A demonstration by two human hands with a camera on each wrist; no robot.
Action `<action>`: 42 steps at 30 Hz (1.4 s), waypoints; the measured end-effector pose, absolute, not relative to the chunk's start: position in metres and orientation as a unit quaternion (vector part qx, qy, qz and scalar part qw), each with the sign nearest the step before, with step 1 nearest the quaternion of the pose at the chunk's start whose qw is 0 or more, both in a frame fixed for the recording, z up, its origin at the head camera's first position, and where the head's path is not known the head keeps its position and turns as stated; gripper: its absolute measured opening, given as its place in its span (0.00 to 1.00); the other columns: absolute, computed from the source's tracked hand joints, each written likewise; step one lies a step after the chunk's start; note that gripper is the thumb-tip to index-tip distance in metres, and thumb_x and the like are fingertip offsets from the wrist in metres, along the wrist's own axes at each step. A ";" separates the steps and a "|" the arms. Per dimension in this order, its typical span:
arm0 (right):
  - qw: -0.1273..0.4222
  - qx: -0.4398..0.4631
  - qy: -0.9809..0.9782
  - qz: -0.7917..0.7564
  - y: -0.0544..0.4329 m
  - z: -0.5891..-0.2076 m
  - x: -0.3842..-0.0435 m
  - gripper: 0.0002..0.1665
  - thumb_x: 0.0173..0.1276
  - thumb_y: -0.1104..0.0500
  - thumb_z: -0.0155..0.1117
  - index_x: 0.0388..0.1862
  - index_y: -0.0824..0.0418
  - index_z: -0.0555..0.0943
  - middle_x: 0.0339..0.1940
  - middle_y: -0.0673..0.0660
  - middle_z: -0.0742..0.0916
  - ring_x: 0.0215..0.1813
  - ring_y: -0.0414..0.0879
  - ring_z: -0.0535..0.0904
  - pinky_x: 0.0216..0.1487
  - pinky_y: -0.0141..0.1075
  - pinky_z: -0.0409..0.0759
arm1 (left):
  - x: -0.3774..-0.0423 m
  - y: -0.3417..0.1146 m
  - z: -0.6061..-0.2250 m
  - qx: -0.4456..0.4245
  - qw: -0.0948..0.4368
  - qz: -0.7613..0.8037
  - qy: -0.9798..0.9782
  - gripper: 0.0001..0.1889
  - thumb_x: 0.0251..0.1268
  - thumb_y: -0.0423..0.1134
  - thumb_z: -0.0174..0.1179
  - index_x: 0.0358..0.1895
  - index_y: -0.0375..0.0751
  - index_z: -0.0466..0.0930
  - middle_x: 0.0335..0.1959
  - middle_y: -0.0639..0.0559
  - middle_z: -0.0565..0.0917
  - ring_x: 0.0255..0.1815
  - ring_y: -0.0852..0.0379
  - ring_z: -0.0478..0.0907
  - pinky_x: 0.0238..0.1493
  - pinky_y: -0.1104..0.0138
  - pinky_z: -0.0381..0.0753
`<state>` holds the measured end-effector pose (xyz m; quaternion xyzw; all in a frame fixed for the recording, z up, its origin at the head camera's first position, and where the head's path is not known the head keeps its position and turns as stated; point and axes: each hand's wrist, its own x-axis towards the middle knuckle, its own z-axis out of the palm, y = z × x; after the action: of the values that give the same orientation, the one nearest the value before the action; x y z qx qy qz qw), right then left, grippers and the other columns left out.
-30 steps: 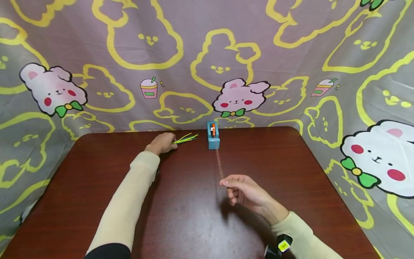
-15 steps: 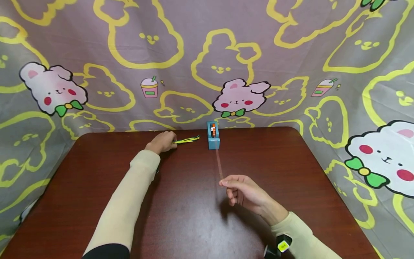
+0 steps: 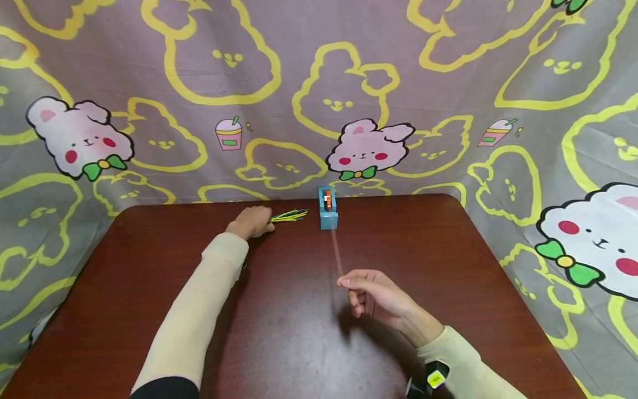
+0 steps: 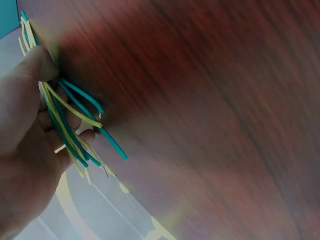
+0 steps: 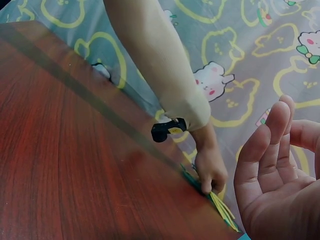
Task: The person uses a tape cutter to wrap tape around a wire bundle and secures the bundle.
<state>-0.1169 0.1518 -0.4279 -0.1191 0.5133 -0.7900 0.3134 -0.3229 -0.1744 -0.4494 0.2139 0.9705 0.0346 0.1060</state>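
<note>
At the far side of the table, my left hand (image 3: 251, 223) holds a bundle of thin yellow and green wires (image 3: 291, 215). The left wrist view shows thumb and fingers pinching these wires (image 4: 65, 122), their loose ends fanned out and some tips bare. Just right of the bundle stands a blue tape dispenser (image 3: 328, 223) with an orange-and-white part inside. A clear strip of tape (image 3: 336, 249) stretches from its front toward me. My right hand (image 3: 381, 296) pinches the strip's free end between thumb and forefinger, above the table; the right wrist view leaves that pinch outside.
The brown wooden table (image 3: 279, 343) has rounded far corners. A patterned cloth (image 3: 279, 66) with rabbits hangs along its back and sides. Both wrists carry small black devices; the right one (image 3: 436, 376) has a yellow screen.
The wires' ends have shifted a little and fanned differently as the left hand turned slightly. The right hand stays put, with the tape still drawn out.
</note>
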 end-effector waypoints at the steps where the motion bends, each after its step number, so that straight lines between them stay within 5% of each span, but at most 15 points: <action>1: 0.314 -0.119 0.514 -0.789 0.152 -0.428 -0.117 0.13 0.78 0.64 0.54 0.40 0.57 0.87 0.19 0.47 0.83 0.20 0.36 0.76 0.27 0.29 0.76 | -0.322 -0.175 -0.449 0.216 0.107 0.037 0.970 0.10 0.75 0.39 0.57 0.35 0.37 0.74 0.30 0.46 0.76 0.34 0.49 0.75 0.40 0.55 0.75; 9: 0.313 -0.120 0.516 -0.788 0.151 -0.426 -0.116 0.12 0.78 0.63 0.55 0.41 0.58 0.87 0.19 0.47 0.83 0.20 0.36 0.76 0.27 0.29 0.76 | -0.319 -0.181 -0.443 0.220 0.096 0.053 0.969 0.08 0.71 0.40 0.56 0.39 0.37 0.72 0.31 0.43 0.77 0.37 0.43 0.78 0.42 0.50 0.76; 15: 0.315 -0.122 0.514 -0.788 0.150 -0.427 -0.116 0.13 0.78 0.63 0.54 0.40 0.58 0.87 0.19 0.47 0.83 0.20 0.36 0.77 0.27 0.29 0.77 | -0.316 -0.185 -0.442 0.225 0.123 0.059 0.965 0.08 0.78 0.38 0.51 0.44 0.37 0.75 0.31 0.47 0.77 0.33 0.50 0.75 0.38 0.56 0.73; 20: 0.317 -0.121 0.513 -0.789 0.149 -0.427 -0.116 0.13 0.78 0.64 0.54 0.40 0.58 0.86 0.19 0.47 0.83 0.20 0.36 0.77 0.27 0.29 0.77 | -0.311 -0.188 -0.436 0.236 0.121 0.083 0.961 0.11 0.81 0.37 0.48 0.45 0.36 0.79 0.34 0.46 0.80 0.38 0.47 0.79 0.42 0.54 0.75; 30: 0.320 -0.121 0.512 -0.788 0.148 -0.426 -0.116 0.13 0.78 0.63 0.54 0.40 0.58 0.87 0.20 0.47 0.83 0.20 0.36 0.77 0.28 0.29 0.77 | -0.305 -0.192 -0.438 0.248 0.100 0.105 0.958 0.17 0.83 0.41 0.45 0.36 0.37 0.78 0.33 0.47 0.79 0.45 0.43 0.79 0.51 0.50 0.75; 38: 0.323 -0.111 0.515 -0.787 0.149 -0.426 -0.115 0.12 0.78 0.62 0.55 0.41 0.58 0.87 0.20 0.47 0.83 0.21 0.36 0.77 0.28 0.30 0.77 | -0.303 -0.192 -0.442 0.244 0.095 0.128 0.957 0.18 0.84 0.39 0.42 0.53 0.34 0.81 0.52 0.40 0.82 0.60 0.40 0.76 0.62 0.48 0.72; 42: 0.321 -0.114 0.515 -0.787 0.150 -0.426 -0.115 0.12 0.78 0.62 0.56 0.41 0.58 0.87 0.20 0.47 0.83 0.21 0.36 0.77 0.28 0.30 0.78 | -0.301 -0.193 -0.444 0.242 0.081 0.147 0.956 0.17 0.83 0.39 0.45 0.55 0.33 0.82 0.54 0.40 0.83 0.63 0.40 0.75 0.65 0.49 0.70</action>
<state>-0.1148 0.1497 -0.4258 -0.1144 0.5149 -0.7865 0.3213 -0.3006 -0.1930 -0.4441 0.2421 0.9557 0.1465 0.0806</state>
